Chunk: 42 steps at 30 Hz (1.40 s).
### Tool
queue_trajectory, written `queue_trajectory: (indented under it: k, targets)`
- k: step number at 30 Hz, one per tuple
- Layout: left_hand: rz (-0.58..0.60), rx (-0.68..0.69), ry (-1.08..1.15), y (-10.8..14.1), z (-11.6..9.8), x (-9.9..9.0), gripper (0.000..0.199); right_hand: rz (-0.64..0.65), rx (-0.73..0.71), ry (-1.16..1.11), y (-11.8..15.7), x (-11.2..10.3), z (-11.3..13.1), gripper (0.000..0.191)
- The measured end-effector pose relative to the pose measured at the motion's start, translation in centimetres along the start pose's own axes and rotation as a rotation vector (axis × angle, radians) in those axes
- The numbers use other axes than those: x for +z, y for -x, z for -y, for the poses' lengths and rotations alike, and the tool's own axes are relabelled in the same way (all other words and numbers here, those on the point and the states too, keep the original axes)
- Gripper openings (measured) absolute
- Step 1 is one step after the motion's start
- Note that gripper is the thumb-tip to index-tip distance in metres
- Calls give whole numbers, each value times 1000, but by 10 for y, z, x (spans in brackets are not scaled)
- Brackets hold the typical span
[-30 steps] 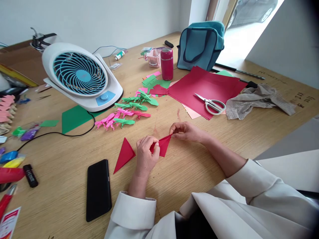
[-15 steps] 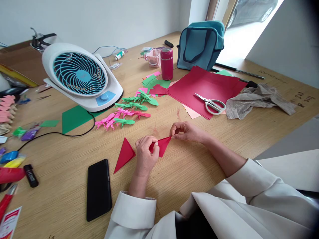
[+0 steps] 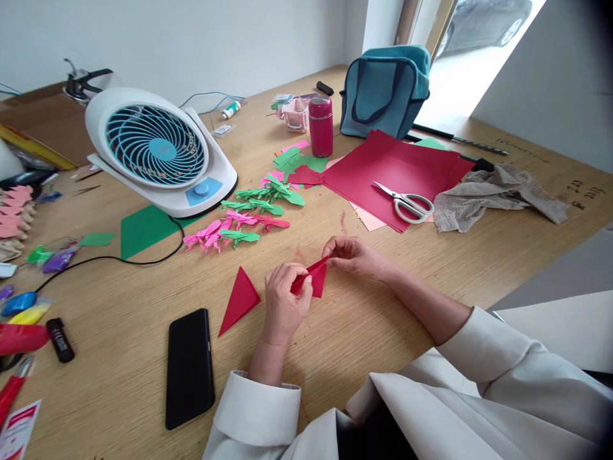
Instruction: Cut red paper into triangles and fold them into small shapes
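Observation:
Between my two hands is a folded piece of red paper (image 3: 318, 285), raised just off the table or touching it; I cannot tell which. My left hand (image 3: 286, 297) pinches its left part between thumb and fingers, hiding some of it. At the upper right corner, the thumb and fingertips of my right hand (image 3: 352, 255) grip the paper. A second red paper (image 3: 239, 301), folded into a triangle, lies flat just left of my left hand. Behind my hands, small folded figures of green paper (image 3: 258, 203) and pink paper (image 3: 213, 235) lie in a loose pile.
A black phone (image 3: 190, 368) lies left of my left forearm. White-handled scissors (image 3: 412, 207) rest on large red sheets (image 3: 383, 172), beside a crumpled grey cloth (image 3: 479, 198). Farther back stand a white fan (image 3: 163, 150), a dark pink flask (image 3: 320, 128) and a blue bag (image 3: 383, 96).
The red paper has tilted, and a fold along its top edge now stands apart. My left hand has shifted slightly right; my right hand has moved slightly left.

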<state>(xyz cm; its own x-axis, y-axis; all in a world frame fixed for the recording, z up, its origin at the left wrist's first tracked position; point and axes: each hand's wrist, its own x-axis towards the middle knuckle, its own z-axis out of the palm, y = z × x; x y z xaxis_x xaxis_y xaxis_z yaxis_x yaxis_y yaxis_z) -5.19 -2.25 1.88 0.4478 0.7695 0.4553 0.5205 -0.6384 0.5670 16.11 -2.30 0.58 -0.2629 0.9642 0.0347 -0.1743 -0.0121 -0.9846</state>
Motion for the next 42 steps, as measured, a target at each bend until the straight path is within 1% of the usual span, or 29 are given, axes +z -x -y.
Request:
queue_trajectory:
  k: [3,8,13,16,18,21,24,29,36,42]
  targets:
    - [31,36,-103,0,-6,-1,6,-22,-14,43,2,6,-1,30]
    - [69,54,-185,0,-15,-2,10,-54,-28,222,7,14,3,16]
    - [90,83,-219,1,-14,0,17,-58,-20,311,9,21,6,11]
    - [91,88,-155,2,-11,3,20,-59,-11,268,8,25,1,13]
    - [78,66,-97,2,-9,5,21,-61,2,216,7,26,-3,15]
    - [51,41,-46,2,-7,5,23,-74,14,212,7,25,-8,17]
    - [54,48,-52,1,-8,4,23,-69,0,231,8,25,-8,17]
    - [56,81,-94,1,-9,3,18,-64,-6,244,9,26,-6,19]
    - [26,114,-91,0,-9,3,20,-72,-8,312,9,28,-1,19]
    - [15,103,-62,0,-8,2,16,-70,-15,315,9,29,3,20]
